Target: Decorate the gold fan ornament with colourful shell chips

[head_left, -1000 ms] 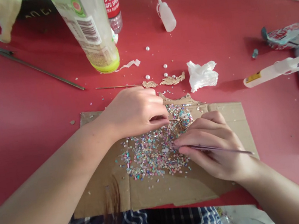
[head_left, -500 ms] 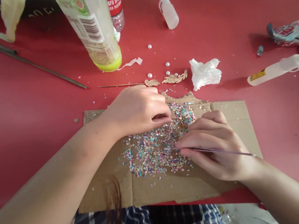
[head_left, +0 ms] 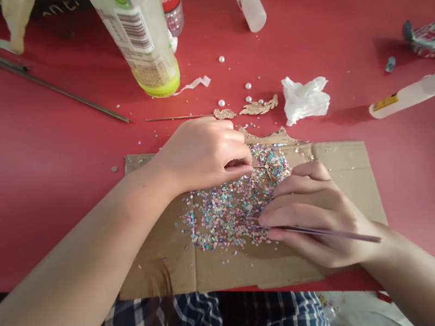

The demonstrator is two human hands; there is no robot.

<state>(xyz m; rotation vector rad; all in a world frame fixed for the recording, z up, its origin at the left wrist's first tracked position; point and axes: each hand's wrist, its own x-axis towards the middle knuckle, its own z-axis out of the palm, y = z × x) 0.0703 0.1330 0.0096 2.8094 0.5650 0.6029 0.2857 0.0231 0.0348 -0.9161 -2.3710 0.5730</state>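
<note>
One thin gold stem [head_left: 260,166] pinched in left hand [head_left: 207,152], chip-crusted ornament [head_left: 276,165] at its end over cardboard [head_left: 255,270]; right hand [head_left: 318,213] clasps slim purple tool [head_left: 331,232]. Ornament probably light, face fragile, stem bendable: hold by stem.

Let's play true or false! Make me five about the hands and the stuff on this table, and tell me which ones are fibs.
1. The right hand holds a thin purple tool. True.
2. The colourful chips are spread on a glass plate. False: they are on a piece of cardboard.
3. Shiny white beads lie near a gold leaf. True.
4. The crumpled tissue is bright green. False: it is white.
5. The left hand holds nothing. False: it pinches a thin stick.
</note>
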